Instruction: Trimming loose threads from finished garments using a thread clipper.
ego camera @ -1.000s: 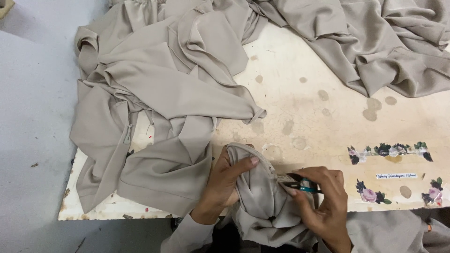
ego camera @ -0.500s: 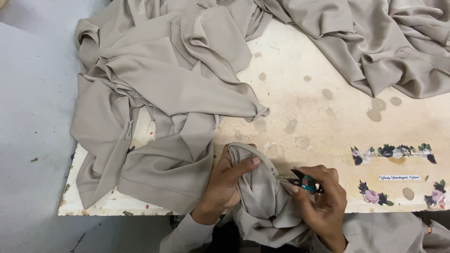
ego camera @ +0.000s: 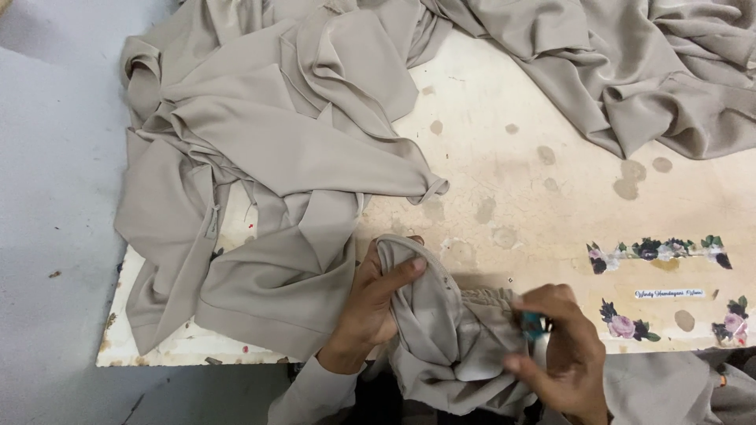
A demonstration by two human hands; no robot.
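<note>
Head view: beige garment [ego camera: 441, 330] is being gripped by left hand [ego camera: 378, 303] at desk [ego camera: 504, 181] front edge; right hand [ego camera: 563, 354], since shifted, is being closed on teal tool [ego camera: 533, 323] (trimming apparently continuing).

Right hand [ego camera: 561, 354] is motion-blurred and covers nearly all of a small teal tool [ego camera: 533, 323], so its kind and tip can't be told; whether it touches the gathered edge of the beige cloth piece [ego camera: 441, 330] is unclear too. That piece's lower part and both forearms run off the bottom edge, and left hand [ego camera: 376, 303] has its fingers tucked behind a fold. Both big beige fabric heaps [ego camera: 268, 157] [ego camera: 630, 71] are cropped at top and right.
</note>
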